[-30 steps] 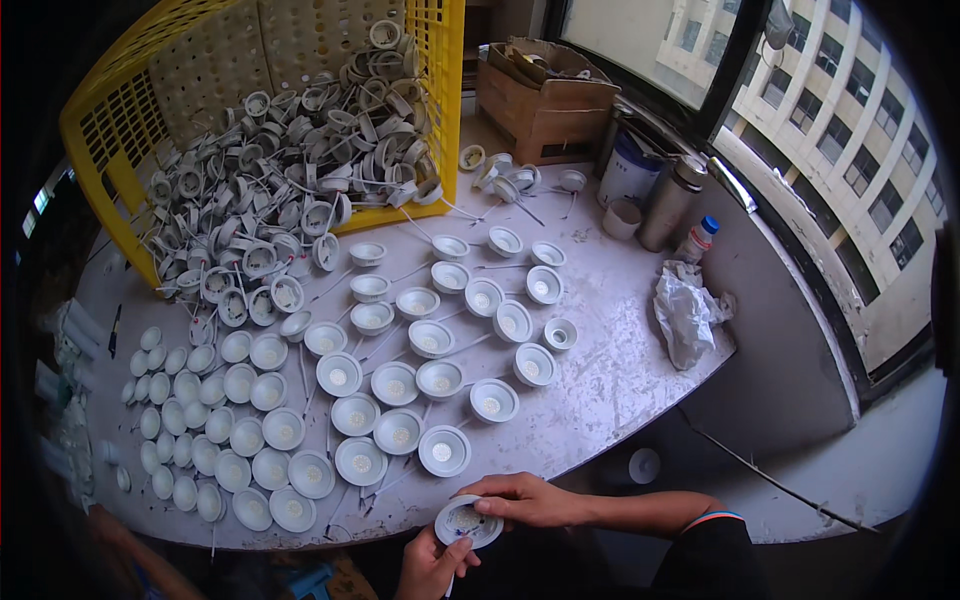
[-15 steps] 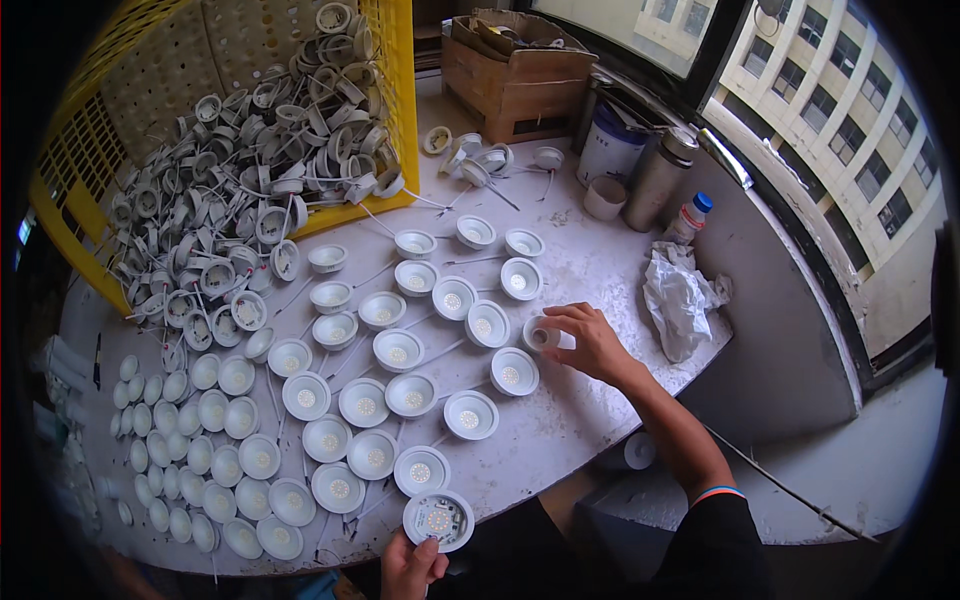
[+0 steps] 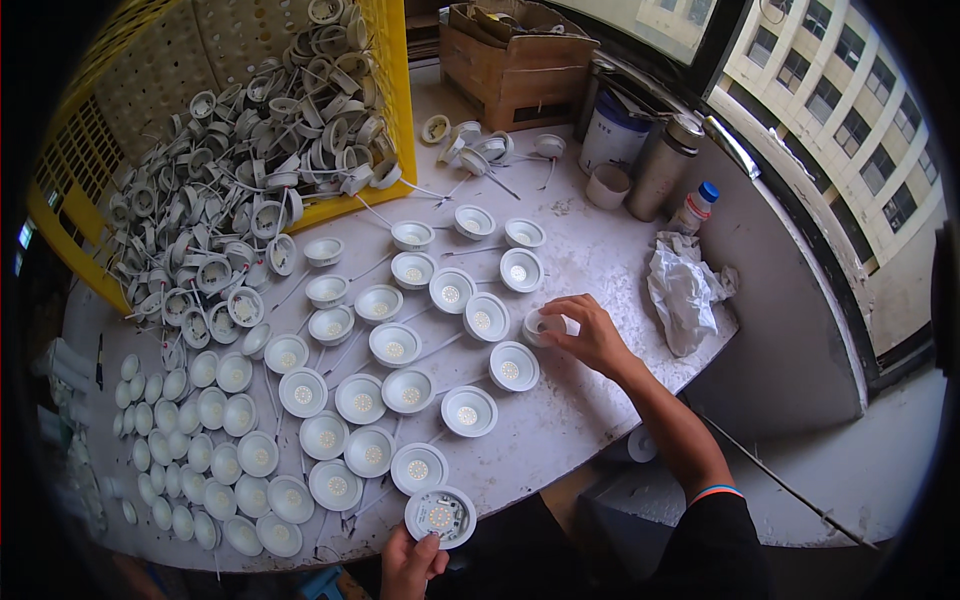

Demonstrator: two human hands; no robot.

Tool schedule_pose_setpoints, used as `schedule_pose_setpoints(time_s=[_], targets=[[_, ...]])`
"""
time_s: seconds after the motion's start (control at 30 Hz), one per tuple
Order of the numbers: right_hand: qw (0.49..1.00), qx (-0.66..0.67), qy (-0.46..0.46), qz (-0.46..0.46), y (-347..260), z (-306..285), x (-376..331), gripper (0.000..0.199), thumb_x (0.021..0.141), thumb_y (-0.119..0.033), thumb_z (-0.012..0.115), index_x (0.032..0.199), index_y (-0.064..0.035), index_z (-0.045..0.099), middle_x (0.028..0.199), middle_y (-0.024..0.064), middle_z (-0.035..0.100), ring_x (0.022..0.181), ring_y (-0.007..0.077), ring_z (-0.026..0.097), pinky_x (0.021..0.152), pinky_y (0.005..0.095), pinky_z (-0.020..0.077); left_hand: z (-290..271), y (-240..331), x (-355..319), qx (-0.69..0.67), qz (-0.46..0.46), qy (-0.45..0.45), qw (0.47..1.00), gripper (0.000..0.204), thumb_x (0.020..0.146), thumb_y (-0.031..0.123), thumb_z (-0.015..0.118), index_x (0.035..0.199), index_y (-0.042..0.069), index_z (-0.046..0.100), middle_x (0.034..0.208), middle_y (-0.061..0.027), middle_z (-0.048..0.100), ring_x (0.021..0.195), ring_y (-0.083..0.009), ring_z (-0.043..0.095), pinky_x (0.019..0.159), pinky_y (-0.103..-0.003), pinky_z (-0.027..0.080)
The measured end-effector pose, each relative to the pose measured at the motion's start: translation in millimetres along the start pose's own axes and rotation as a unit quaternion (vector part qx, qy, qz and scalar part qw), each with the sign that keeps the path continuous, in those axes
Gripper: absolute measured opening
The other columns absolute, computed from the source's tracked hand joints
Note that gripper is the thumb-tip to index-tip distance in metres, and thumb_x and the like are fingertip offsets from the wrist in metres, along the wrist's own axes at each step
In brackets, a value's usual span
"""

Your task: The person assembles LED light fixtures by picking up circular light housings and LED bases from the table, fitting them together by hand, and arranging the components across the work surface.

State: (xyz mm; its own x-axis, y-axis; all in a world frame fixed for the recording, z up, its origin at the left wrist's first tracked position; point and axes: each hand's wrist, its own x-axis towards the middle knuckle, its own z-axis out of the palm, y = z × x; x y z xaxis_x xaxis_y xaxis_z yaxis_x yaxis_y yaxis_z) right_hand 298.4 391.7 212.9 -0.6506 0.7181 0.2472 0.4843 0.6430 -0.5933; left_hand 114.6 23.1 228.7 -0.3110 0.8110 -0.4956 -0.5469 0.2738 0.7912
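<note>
Nearest, the left hand (image 3: 410, 566) grips a round white lamp (image 3: 440, 517) by its lower rim, fingers closed on it; the lamp's open face tilts upward, showing yellowish dots. Just beyond, on the surface (image 3: 590, 412), stand dotted lamps (image 3: 361, 399) with wires trailing from several, and to their left, tight rows of plain white-faced lamps (image 3: 239, 415). To the right of the dotted lamps, the right hand (image 3: 594, 343) has its fingers curved around a small white cup-shaped piece (image 3: 541, 327) on the surface; whether they grip it firmly, I cannot tell. Past that hand lie a crumpled plastic bag (image 3: 682, 300), a blue-capped bottle (image 3: 693, 210) and a metal flask (image 3: 662, 175). Farther back, a yellow crate (image 3: 398, 120) spills a heap of wired white rings (image 3: 240, 180), with a cardboard box (image 3: 545, 75) behind, near the window (image 3: 650, 25).
</note>
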Motion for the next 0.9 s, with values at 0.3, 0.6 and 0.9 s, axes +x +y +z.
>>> schedule_pose_setpoints(time_s=[0.3,0.6,0.9], targets=[[0.976,0.199,-0.054,-0.068,-100.5,-9.5,-37.1,0.048,0.073,-0.013,0.079,0.117,-0.0077,0.062,0.117,0.0087,0.064,0.109,0.0238,0.058,0.089,0.0365,0.0455,4.9,19.0,-2.8,0.012,-0.001,-0.014,1.000,0.046,0.094,0.039,0.054,0.117,0.000,0.051,0.083,-0.0012,0.056,0.060,-0.0045,0.046,0.048,-0.018,0.030],[0.906,0.188,-0.213,-0.314,-197.1,21.5,-64.4,0.053,0.070,-0.020,0.078,0.119,-0.0110,0.061,0.126,0.0072,0.055,0.112,0.0260,0.053,0.088,0.0400,0.0429,2.4,21.8,-13.1,0.040,0.080,-0.078,0.993,0.053,0.099,0.046,0.044,0.123,0.000,0.048,0.081,-0.0011,0.052,0.060,-0.0046,0.043,0.051,-0.019,0.033],[0.908,0.230,-0.245,-0.251,-201.4,33.3,-74.7,0.055,0.075,-0.021,0.076,0.126,-0.0104,0.057,0.132,0.0107,0.052,0.118,0.0288,0.051,0.094,0.0412,0.0422,2.3,19.5,-26.8,0.028,0.082,-0.045,0.995,0.044,0.095,0.029,0.057,0.124,-0.003,0.047,0.085,-0.0023,0.055,0.067,-0.0046,0.048,0.058,-0.021,0.041]])
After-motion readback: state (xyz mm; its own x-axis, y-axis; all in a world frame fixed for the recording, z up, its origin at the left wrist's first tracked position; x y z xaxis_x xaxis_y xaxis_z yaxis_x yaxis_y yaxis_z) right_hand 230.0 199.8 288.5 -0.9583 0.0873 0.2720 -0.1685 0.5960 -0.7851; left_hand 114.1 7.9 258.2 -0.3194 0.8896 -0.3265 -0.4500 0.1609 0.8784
